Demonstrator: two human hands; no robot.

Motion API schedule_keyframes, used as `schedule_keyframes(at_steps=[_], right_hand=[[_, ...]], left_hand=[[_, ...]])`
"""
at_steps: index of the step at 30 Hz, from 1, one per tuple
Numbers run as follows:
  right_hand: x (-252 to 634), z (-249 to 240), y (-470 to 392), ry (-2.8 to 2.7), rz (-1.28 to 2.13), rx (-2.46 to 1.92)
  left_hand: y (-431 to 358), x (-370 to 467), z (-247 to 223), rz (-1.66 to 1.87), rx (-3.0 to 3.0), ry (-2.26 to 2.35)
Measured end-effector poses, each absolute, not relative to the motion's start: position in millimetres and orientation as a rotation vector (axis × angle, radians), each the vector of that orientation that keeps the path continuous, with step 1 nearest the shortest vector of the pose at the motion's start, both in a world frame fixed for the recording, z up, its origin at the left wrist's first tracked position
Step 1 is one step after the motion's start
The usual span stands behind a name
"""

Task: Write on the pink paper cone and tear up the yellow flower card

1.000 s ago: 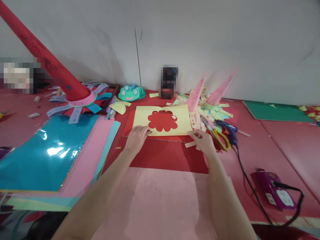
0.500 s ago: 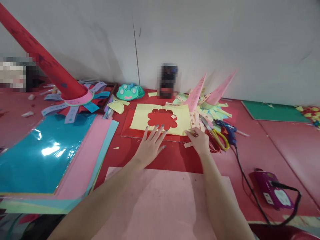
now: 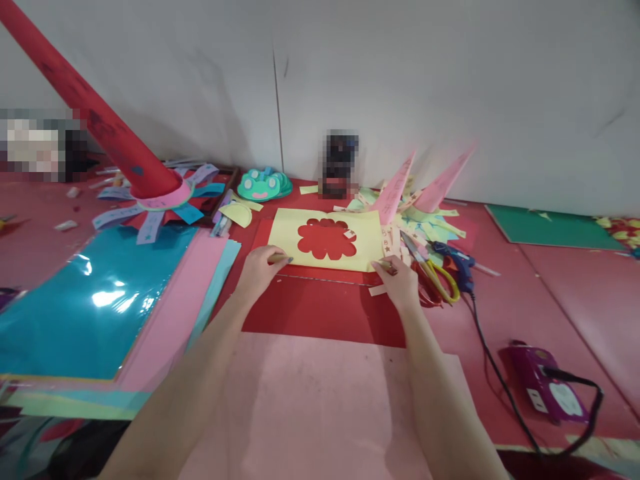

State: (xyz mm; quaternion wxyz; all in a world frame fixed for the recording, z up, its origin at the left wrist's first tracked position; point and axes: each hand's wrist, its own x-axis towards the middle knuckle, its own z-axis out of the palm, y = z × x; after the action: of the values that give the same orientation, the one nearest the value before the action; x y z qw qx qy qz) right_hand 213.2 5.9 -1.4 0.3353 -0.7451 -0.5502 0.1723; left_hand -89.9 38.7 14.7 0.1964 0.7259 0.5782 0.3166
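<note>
A yellow paper sheet (image 3: 285, 230) with a scalloped hole in its middle lies on a red sheet (image 3: 340, 275), and red shows through the hole. My left hand (image 3: 263, 267) pinches the yellow sheet at its near left corner. At the near right corner, my right hand (image 3: 397, 277) has its fingers closed on the same sheet. A small pale scrap (image 3: 350, 234) sits over the hole's right part. Beside my right hand lie yellow-handled scissors (image 3: 443, 283).
A blue glue gun (image 3: 457, 263) with a cord and a purple power socket (image 3: 547, 387) are on the right. Pink cones (image 3: 395, 190) stand behind. Glossy blue sheets (image 3: 95, 300) and a red cone hat (image 3: 115, 140) are left. A pink sheet (image 3: 320, 407) lies in front.
My left hand, spread flat at the sheet's near edge before, has moved left and closed on the near left corner. My right hand stays at its corner. The view has shifted slightly.
</note>
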Motion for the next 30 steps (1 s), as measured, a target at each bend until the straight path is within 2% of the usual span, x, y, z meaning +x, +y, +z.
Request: schedule_keyframes(at_steps=[6,14,30], right_hand=[[211.1,-1.2,7.8,-1.442,0.41,-1.946],[210.5,-5.0,8.6,-1.47,0.337,-1.94],[202.9,-8.7,12.6,-1.378,0.278,-2.075]], left_hand=[[46.2,-96.7,11.1,0.856,1.85,1.66],[47.7,-91.6,7.5,0.943,1.892,1.781],[39.9,-79.4,9.2,0.703,1.998,2.161]])
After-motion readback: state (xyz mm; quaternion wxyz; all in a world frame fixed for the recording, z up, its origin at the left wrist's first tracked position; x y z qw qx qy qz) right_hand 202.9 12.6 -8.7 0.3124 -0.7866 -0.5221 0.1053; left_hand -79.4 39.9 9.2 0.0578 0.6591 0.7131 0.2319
